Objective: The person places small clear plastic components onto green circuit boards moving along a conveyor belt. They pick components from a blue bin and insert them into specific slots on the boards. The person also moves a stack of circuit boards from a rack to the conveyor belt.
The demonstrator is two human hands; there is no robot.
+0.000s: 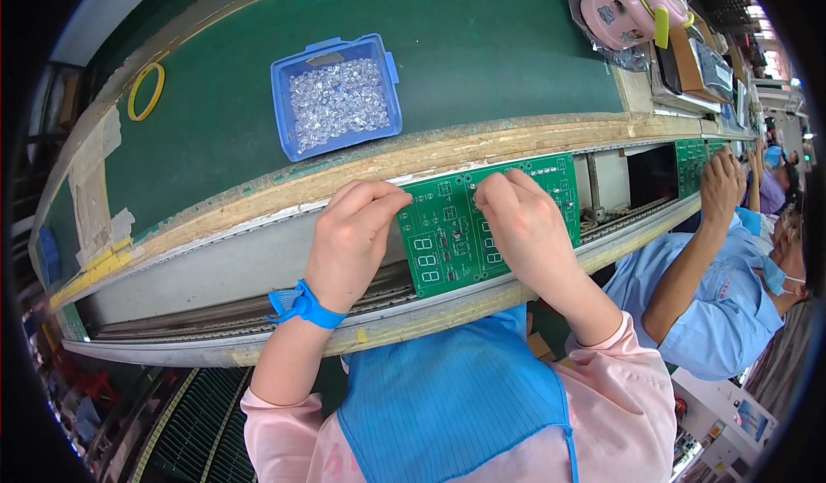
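Note:
A green circuit board (443, 259) with white printed outlines lies across the conveyor rails in front of me. Thumb and fingers of my left hand (348, 238) are pinched together at the board's upper left corner; a blue band circles that wrist. Over the board's middle, my right hand (527, 233) is also closed in a pinch, its fingertips down near the upper part of the board. Whatever sits in either pinch is too small or hidden to name. Beyond the board stands a blue bin (280, 109) full of small clear parts (340, 96).
A wooden ledge (232, 192) separates the green bench top (482, 53) from the conveyor rail (232, 321). On the bench are a yellow ring (146, 92) and a pink container (632, 10). At right, a co-worker in blue (714, 285) reaches over another green board (690, 165).

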